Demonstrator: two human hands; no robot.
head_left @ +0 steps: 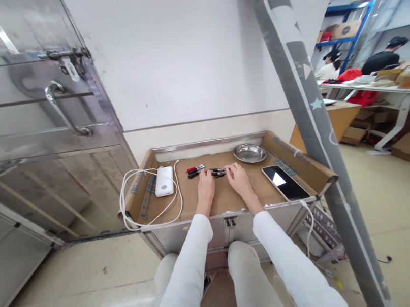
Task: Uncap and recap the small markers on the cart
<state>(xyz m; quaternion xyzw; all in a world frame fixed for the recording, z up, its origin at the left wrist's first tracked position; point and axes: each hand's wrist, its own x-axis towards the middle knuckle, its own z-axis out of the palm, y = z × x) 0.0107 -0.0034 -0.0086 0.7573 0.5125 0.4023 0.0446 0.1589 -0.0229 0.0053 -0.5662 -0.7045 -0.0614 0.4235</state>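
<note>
Several black pens (218, 172) lie in a small bunch on the cardboard-covered top of a metal cabinet, between my two hands. My left hand (205, 181) is closed at the left end of this bunch, its fingertips pressed together on the pens. At the right end my right hand (236, 175) is closed too, thumb and fingers on the pen ends. Just left of my left hand lie more pens, among them a red pen (193, 169) and dark ones. My fingers cover part of the pens, so their exact layout is hidden.
A white power bank (163, 181) with a looped white cable (181, 198) lies left. A round metal dish (249, 153) stands back right, with a phone (285, 182) in front. Raised cardboard sides (302, 162) edge the surface. A tall grey roll (306, 82) leans at right; two people sit beyond.
</note>
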